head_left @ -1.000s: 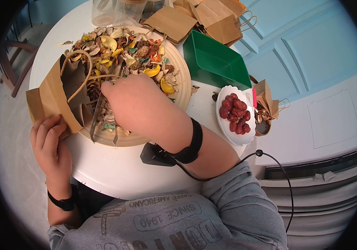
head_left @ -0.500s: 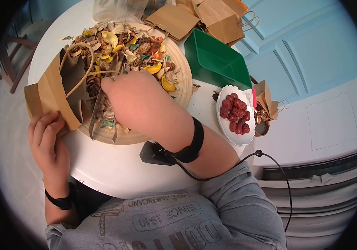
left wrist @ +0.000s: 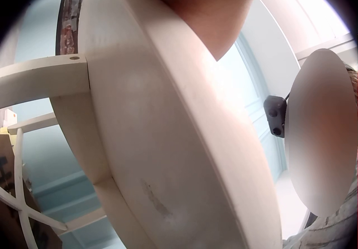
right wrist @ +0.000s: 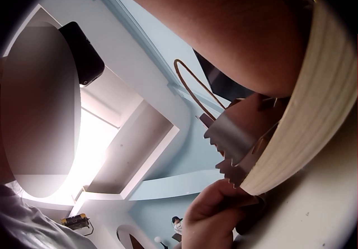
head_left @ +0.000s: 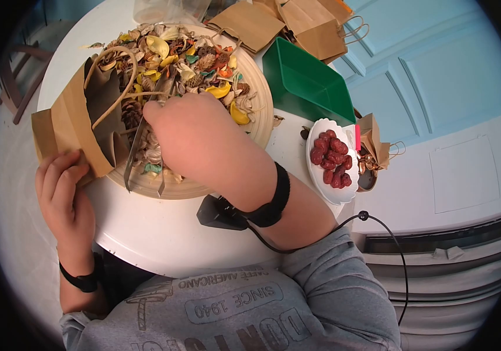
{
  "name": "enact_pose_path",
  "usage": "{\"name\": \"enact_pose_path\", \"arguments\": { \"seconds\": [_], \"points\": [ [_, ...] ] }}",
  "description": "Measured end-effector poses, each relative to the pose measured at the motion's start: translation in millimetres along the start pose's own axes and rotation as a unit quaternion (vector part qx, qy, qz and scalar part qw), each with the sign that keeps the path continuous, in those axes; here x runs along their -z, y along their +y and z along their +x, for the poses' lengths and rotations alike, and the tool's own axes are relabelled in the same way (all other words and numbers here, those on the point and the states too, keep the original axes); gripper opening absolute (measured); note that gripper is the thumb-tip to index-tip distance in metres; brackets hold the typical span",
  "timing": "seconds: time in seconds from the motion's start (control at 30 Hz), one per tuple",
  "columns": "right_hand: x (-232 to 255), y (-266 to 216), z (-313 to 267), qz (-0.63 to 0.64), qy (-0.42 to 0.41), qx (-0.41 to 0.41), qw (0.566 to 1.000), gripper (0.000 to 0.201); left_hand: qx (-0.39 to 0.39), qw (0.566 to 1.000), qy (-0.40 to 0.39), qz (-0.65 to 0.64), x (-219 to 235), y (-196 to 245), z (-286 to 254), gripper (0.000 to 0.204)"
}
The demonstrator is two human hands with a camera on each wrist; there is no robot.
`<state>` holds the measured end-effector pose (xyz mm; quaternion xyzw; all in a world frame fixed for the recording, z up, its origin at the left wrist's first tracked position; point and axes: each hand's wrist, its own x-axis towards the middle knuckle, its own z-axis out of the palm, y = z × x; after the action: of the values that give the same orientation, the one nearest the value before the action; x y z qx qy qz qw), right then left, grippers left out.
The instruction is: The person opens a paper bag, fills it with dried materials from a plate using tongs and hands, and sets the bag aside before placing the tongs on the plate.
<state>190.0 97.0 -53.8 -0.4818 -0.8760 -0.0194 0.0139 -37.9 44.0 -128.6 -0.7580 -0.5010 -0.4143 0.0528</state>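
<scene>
Left hand (head_left: 63,187) grips the paper bag (head_left: 75,120) while the right hand (head_left: 189,126) holds metal tongs (head_left: 136,150) over dried petals (head_left: 157,47).

LAYOUT | I read plate (head_left: 265,105) on table (head_left: 145,234) | potpourri (head_left: 206,61) on plate | bag (head_left: 69,117) at plate's left side | bin (head_left: 315,88) right of plate | dish (head_left: 341,197) before bin, slightly right | dates (head_left: 336,157) in dish | bag pile (head_left: 309,23) behind bin

White glare (right wrist: 95,140) in the right wrist view (edges bowed, corners black).
</scene>
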Motion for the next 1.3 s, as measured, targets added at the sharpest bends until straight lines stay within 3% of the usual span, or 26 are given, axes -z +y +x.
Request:
{"name": "enact_pose_path", "arguments": {
  "seconds": [0.2,0.27,0.5,1.2,1.3],
  "points": [
    [-2,1,-1,-0.004,-0.001,-0.002,1.000,0.023,0.003,1.000,0.000,-0.001,0,0,0,0.034],
    [-6,2,-3,-0.030,0.046,0.025,0.998,0.015,0.003,1.000,0.000,-0.002,-1,-1,-1,0.034],
    [-6,2,-1,0.002,0.035,0.011,0.999,0.023,-0.001,1.000,-0.001,-0.001,0,-2,-1,0.034],
    [-11,5,-3,-0.037,0.084,0.052,0.994,0.012,-0.005,1.000,-0.009,-0.002,0,-6,-3,0.034],
    [-9,4,-3,0.021,0.073,0.027,0.997,0.024,0.000,1.000,-0.012,-0.007,0,-7,-3,0.034]
  ]
}}
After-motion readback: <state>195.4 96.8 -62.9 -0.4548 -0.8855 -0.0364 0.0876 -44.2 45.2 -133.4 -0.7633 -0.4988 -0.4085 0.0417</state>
